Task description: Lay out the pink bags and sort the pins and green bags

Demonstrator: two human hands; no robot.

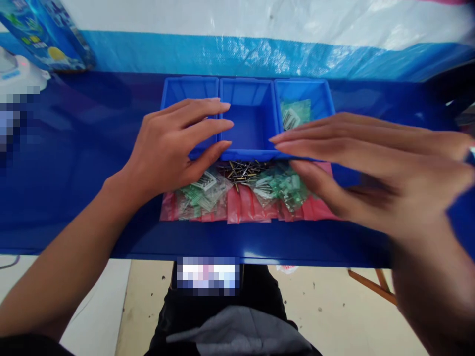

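My left hand hovers over the front of the left blue bin, its fingers apart and reaching to the rim of the middle blue bin. Nothing shows between them. On the other side, my right hand has its fingers stretched out, tips by the front of the right blue bin. It holds nothing that I can see. A small bag with green and white contents lies in that right bin. Thin metal pins, perhaps screws or rivets, are heaped before the middle bin, between clear bags and a green-filled bag.
Pink plastic packets lie under the bags along the front of the bins. A blue printed packet and a white device stand on the blue table at the back left. A blurred phone-like screen rests at my lap.
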